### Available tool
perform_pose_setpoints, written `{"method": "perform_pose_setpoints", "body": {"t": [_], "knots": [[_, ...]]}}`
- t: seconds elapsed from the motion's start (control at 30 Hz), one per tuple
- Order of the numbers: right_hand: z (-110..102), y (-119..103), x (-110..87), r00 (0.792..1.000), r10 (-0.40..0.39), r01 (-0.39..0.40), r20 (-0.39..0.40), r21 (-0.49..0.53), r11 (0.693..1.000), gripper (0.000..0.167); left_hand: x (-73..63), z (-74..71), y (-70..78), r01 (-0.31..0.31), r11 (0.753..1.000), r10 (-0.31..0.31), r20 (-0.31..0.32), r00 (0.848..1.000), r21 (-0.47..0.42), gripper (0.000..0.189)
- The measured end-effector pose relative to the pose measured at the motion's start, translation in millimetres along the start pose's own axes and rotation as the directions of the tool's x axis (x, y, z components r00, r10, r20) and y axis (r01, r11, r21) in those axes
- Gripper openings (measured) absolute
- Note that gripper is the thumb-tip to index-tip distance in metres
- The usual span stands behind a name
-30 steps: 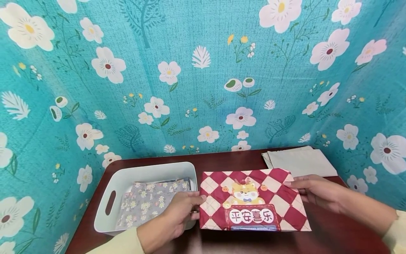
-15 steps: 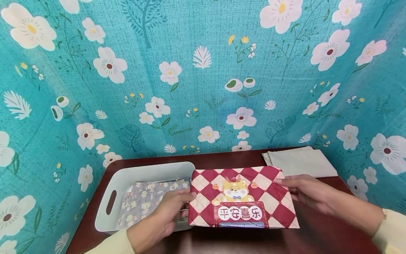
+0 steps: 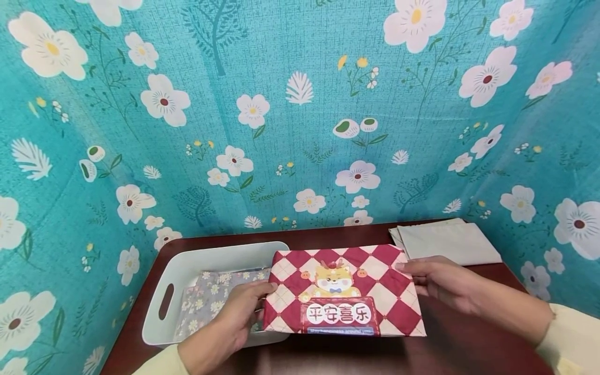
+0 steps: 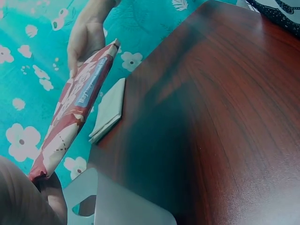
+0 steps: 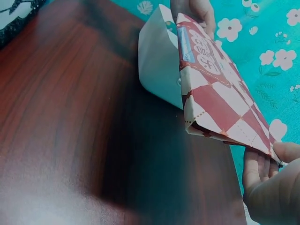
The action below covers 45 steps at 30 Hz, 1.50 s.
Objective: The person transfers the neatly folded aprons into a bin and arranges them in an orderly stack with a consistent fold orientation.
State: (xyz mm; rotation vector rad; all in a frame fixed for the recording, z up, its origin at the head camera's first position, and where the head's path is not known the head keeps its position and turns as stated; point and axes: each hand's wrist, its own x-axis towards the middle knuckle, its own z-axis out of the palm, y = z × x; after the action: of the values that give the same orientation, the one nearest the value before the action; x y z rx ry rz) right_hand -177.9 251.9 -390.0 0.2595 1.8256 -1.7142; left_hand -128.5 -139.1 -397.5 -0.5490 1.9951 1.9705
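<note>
A folded red-and-cream checkered cloth (image 3: 347,291), printed with a cartoon dog and white-circled characters, is held raised over the table in the head view. At its left edge my left hand (image 3: 236,310) pinches it, thumb on top and fingers beneath. The right hand (image 3: 445,284) grips the opposite edge in the same way. In the left wrist view the cloth (image 4: 70,117) appears side-on as a flat, layered bundle. From the right wrist, its folded corner (image 5: 192,124) points toward the table. The cloth's near right part of the basket is covered by it in the head view.
A white basket (image 3: 152,307) with a handle slot stands at the left, holding a grey floral cloth (image 3: 206,297). At the back right lies a folded beige cloth (image 3: 447,242). Flowered teal fabric (image 3: 281,130) surrounds the dark red wooden table (image 3: 356,359).
Both hands have moved the checkered cloth steadily leftward, so it now overlaps the basket's right side more. The basket and the beige cloth have stayed in place.
</note>
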Motion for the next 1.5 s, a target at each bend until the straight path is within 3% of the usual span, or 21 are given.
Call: {"method": "perform_pose_setpoints", "body": {"t": [0.3, 0.57, 0.87, 1.03, 1.3, 1.5], "knots": [[13, -4, 1.3, 1.000, -0.016, 0.016, 0.002, 0.002, 1.000, 0.067, 0.4, -12.4, 2.2, 0.033, 0.999, -0.033, -0.038, 0.999, 0.018, 0.044], [24, -4, 8.4, 0.998, -0.042, 0.042, 0.051, 0.007, 0.999, 0.059, -0.2, -27.1, 8.8, 0.064, 0.997, -0.061, -0.072, 0.996, 0.037, 0.046], [43, -10, 19.9, 0.998, -0.048, 0.047, 0.028, 0.026, 0.999, 0.052, 3.9, -39.4, 8.0, 0.065, 0.998, -0.062, -0.114, 0.992, 0.024, 0.039], [52, -18, 22.0, 0.997, -0.076, 0.075, 0.034, 0.023, 0.997, 0.047, 3.7, -49.0, 12.1, 0.090, 0.996, -0.088, -0.101, 0.991, 0.015, 0.045], [61, -27, 22.5, 0.993, -0.099, 0.098, 0.067, 0.023, 0.995, 0.055, -0.3, -67.0, 19.5, 0.124, 0.992, -0.123, -0.076, 0.989, 0.013, 0.053], [73, -31, 27.4, 0.991, -0.109, 0.108, 0.082, 0.015, 0.994, 0.053, -0.3, -78.3, 23.3, 0.152, 0.988, -0.153, -0.092, 0.984, -0.010, 0.060]]}}
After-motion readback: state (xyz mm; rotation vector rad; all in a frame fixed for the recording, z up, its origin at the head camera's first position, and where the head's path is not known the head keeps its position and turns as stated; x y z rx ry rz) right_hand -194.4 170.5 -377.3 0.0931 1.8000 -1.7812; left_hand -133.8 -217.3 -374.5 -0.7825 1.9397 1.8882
